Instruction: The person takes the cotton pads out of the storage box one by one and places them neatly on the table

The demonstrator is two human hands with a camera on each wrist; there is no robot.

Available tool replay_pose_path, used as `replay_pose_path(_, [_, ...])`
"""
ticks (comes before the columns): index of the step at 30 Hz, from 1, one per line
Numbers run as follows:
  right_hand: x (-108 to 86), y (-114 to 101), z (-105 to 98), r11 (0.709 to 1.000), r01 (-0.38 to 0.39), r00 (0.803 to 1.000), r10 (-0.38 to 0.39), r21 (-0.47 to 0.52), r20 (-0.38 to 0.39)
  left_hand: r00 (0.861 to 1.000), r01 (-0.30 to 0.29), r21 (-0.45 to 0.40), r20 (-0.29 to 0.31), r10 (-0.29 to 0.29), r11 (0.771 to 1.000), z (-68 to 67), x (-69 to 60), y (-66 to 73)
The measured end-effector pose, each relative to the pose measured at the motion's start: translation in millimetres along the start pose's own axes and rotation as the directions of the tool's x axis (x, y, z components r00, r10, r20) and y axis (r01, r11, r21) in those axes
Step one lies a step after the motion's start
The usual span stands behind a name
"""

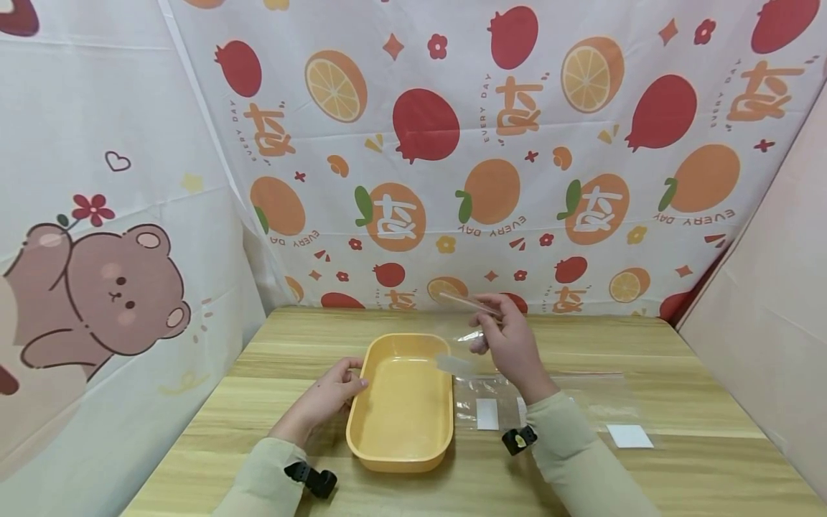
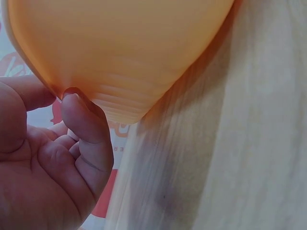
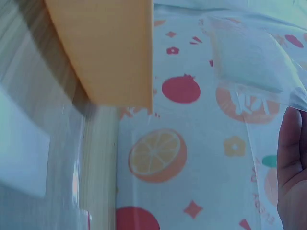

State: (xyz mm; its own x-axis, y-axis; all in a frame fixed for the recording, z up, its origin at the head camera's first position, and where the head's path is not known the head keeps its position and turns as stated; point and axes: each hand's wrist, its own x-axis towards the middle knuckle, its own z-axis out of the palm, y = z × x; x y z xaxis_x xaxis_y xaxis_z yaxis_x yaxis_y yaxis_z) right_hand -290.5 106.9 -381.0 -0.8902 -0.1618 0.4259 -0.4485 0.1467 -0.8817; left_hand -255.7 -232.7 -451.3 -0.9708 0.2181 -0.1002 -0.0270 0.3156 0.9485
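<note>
A yellow rectangular tray (image 1: pixel 403 467) stands on the table. At its left side, my left hand (image 1: pixel 328 396) pinches the rim between thumb and fingers; the left wrist view shows the thumb (image 2: pixel 84 120) against the tray's wall (image 2: pixel 144 52). My right hand (image 1: pixel 513 348) is raised beyond the tray's right side, gripping a clear zip bag (image 1: pixel 470 336) by its upper part. The bag hangs tilted, its whitish label (image 1: pixel 454 365) over the tray's right edge. In the right wrist view that bag (image 3: pixel 249 62) looks thin and see-through; whether anything is inside I cannot tell.
Clear zip bags with white labels lie flat right of the tray, one label (image 1: pixel 487 414) close to it and another label (image 1: pixel 629 436) farther right. My right forearm crosses above them. A fruit-print cloth (image 1: pixel 426 187) hangs behind the wooden table (image 1: pixel 213 445).
</note>
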Motion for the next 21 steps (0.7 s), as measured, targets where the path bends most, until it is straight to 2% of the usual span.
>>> replay_pose_path(7, [-12.5,5.6,-28.7,0.998,-0.026,1.000,0.025,-0.057,-0.016,1.000,-0.010,-0.011,0.010,0.010,1.000,1.2,-3.7,1.9])
replay_pose_path(12, [-21.3,10.0,-54.7,0.992,-0.055,0.998,0.053,-0.114,-0.017,1.000,0.010,-0.018,-0.001,-0.010,1.000,1.7,-3.3,2.4])
replay_pose_path(21, [-33.3,17.9,-105.3,0.966,-0.083,0.997,0.079,-0.244,-0.028,1.000,0.012,-0.004,-0.022,-0.012,1.000,2.4,-3.2,1.3])
